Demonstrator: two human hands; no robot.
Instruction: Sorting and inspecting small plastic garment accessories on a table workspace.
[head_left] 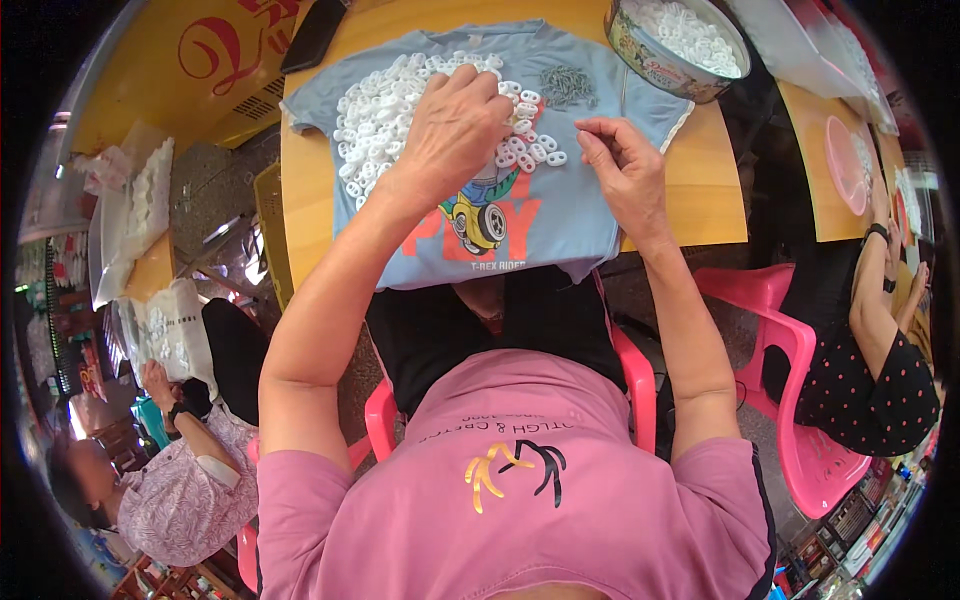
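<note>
On a blue printed T-shirt (560, 225) spread over the table lies a large pile of small white plastic pieces (385, 110), oval with two holes. My left hand (450, 125) is over the pile's right side, fingers curled down; its fingertips and anything in them are hidden. Several white pieces (525, 150) lie loose just right of it. My right hand (630, 180) is held above the shirt's right side, thumb and forefinger brought together; whatever is between them is too small to make out. Beyond it lies a heap of thin grey metal pins (567, 87).
A round printed tin (680, 55) full of white pieces stands at the far right. A dark phone-like object (315, 35) rests at the far left table edge. Co-workers sit on both sides, one by a pink chair (790, 370); a pink basin (847, 165) is on the right-hand table.
</note>
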